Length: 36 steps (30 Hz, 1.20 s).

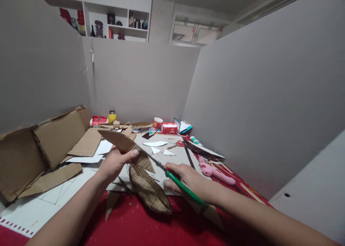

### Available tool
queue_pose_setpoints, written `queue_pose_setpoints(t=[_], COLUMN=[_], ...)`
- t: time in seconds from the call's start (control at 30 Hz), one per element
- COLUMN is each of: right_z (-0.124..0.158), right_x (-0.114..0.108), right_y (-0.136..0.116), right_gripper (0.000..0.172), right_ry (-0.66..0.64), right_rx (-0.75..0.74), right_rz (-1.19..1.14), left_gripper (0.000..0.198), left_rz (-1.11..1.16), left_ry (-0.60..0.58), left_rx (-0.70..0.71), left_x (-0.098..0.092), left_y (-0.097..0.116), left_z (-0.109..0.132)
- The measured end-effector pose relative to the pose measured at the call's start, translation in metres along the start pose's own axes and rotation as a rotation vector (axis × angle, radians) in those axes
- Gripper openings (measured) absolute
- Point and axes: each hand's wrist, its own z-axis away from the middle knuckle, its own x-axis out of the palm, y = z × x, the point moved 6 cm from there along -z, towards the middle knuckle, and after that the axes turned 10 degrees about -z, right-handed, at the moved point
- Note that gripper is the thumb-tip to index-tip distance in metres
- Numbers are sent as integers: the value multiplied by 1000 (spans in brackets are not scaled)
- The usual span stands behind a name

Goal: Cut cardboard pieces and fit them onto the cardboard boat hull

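My left hand (116, 161) is closed on a curved, leaf-shaped piece of cardboard (124, 142), with the thumb on its face. In my right hand (185, 179) is a pair of scissors (185, 191) with green handles. Their blades point up and left and meet the lower right edge of the cardboard piece; how far apart the blades are I cannot tell. Below the two hands lies a hollow, boat-shaped cardboard form (149, 190) with ridged inner walls. Thin slivers of cardboard stick out beside the blades.
Folded cardboard (58, 138) stands at the left. A pink glue gun (215, 172) lies right, near thin wooden sticks (252, 193). White paper scraps (155, 144) and red-handled scissors (180, 143) are farther back, before a paper cup (157, 123) and a yellow jar (112, 116). Grey panels (142, 77) enclose the table.
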Motion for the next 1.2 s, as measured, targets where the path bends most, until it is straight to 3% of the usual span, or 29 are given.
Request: queue_pose_setpoints(t=[0.57,0.9,1.2], right_z=[0,-3,-6], right_x=[5,5,-7], right_y=[11,3,-12], right_gripper=[39,39,32], right_ry=[74,101,123], right_rx=[-67,-25,-72], right_rz=[-178,-106,-69], left_gripper=[21,26,29], left_rz=[66,122,71], left_ry=[-3,121,46], left_rx=[2,66,14], left_x=[4,-20,7], left_y=[-2,7,-1], left_z=[1,-7,3])
